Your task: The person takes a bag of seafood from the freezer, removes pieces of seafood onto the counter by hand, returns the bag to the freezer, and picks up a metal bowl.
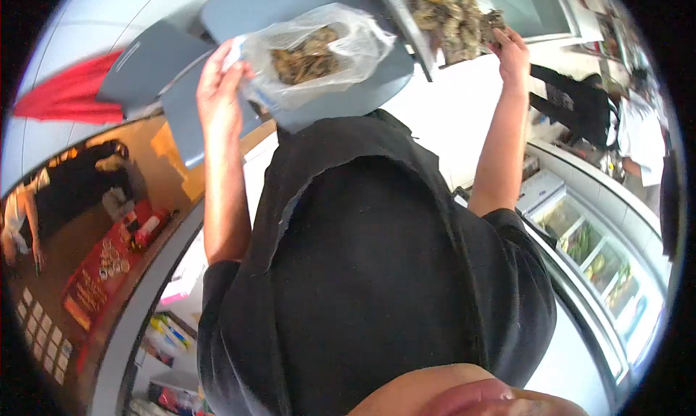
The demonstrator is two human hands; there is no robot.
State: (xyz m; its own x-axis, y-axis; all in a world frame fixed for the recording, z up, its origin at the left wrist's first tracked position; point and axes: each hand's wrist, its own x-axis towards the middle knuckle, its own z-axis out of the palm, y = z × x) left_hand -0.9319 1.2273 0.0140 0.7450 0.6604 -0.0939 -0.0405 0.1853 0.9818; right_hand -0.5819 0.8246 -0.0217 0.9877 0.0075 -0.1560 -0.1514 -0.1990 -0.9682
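Observation:
My left hand [220,82] pinches the near rim of a clear plastic bag [362,42], which lies wide open over a blue-grey chair seat [326,110]. Inside the bag is a small heap of brown, rough-looking lumps [304,59]; their kind cannot be told. To the right, my right hand [512,52] has its fingers closed at the edge of a pile of similar brown-grey lumps [451,21]. A greyish piece [494,20] shows at its fingertips. The pile sits on a metal surface.
A metal edge [406,24] runs between bag and pile. Other blue-grey chairs [148,64] stand at left, one beside a red cloth [69,93]. A glass-door fridge [594,249] is at right, with people [641,126] beyond. Another person's arm [33,224] shows far left near a red table [98,274].

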